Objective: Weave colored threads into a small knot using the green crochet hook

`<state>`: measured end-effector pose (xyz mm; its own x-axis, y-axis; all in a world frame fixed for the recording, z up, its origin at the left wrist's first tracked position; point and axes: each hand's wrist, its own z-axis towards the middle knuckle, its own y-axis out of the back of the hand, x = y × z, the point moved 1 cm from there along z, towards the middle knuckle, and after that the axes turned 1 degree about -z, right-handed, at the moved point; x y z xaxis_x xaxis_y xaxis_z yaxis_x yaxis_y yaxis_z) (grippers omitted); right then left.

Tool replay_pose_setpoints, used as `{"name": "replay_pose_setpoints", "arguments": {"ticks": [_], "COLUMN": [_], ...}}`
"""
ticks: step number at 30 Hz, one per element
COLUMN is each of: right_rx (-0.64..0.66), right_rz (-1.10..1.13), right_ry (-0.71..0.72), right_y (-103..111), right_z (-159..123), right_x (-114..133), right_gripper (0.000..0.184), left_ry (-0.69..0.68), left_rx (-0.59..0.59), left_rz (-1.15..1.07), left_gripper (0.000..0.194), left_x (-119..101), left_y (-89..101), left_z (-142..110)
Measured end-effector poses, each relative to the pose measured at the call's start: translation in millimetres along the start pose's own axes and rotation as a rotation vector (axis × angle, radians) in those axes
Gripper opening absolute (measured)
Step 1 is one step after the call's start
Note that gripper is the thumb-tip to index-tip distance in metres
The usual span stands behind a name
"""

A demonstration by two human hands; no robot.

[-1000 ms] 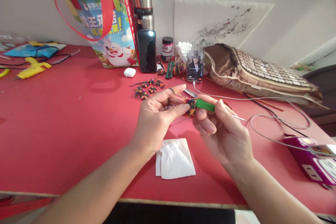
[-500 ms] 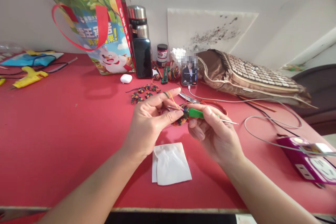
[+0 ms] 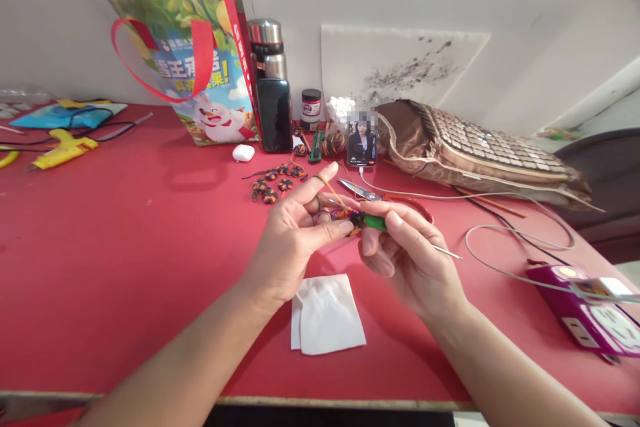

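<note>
My left hand (image 3: 300, 227) pinches a small multicoloured crochet piece (image 3: 356, 220) between thumb and fingers, with an orange yarn strand (image 3: 334, 192) running over its raised index finger. In my right hand (image 3: 407, 247) is a crochet hook with a green handle (image 3: 375, 222); its thin metal end sticks out to the right past the fingers. The hook's working tip lies at the crochet piece, largely hidden by yarn and fingers. Several finished-looking crochet rounds (image 3: 270, 195) rest beyond my left hand. Behind my hands lie scissors (image 3: 361, 191) with orange-red handles.
A folded white tissue (image 3: 333, 317) lies below my hands. Behind stand a shopping bag (image 3: 215, 100), a dark phone (image 3: 275, 115), a lit phone (image 3: 362, 143) on a cable and a yarn ball (image 3: 333, 143). A purple power strip (image 3: 565, 300) sits right, a yellow glue gun (image 3: 65, 149) left.
My left index finger has lifted a little and the orange strand is drawn up with it. The green hook has tilted slightly, its right end lower. The whole view has shifted slightly.
</note>
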<state>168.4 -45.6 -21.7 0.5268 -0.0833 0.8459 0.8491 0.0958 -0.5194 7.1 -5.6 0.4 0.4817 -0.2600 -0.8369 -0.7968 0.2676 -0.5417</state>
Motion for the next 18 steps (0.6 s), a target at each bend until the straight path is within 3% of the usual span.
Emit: {"name": "replay_pose_setpoints", "arguments": {"ticks": [6,12,18], "right_rx": [-0.012,-0.007,0.019], "right_rz": [-0.027,-0.099,-0.123], "right_ry": [-0.009,0.11,0.127], "right_y": [-1.9,1.8,3.0], "right_z": [-1.3,-4.0,-3.7], "right_x": [-3.1,-3.3,-4.2], "right_gripper": [0.019,0.024,0.023], "left_ry": [-0.014,-0.065,-0.042], "left_rx": [-0.079,-0.176,-0.159], "left_rz": [0.015,0.049,0.065], "left_gripper": [0.071,0.074,0.078], "left_x": [1.0,-6.0,-7.1], "left_y": [-0.1,2.5,3.1], "left_z": [0.3,0.4,-0.5]}}
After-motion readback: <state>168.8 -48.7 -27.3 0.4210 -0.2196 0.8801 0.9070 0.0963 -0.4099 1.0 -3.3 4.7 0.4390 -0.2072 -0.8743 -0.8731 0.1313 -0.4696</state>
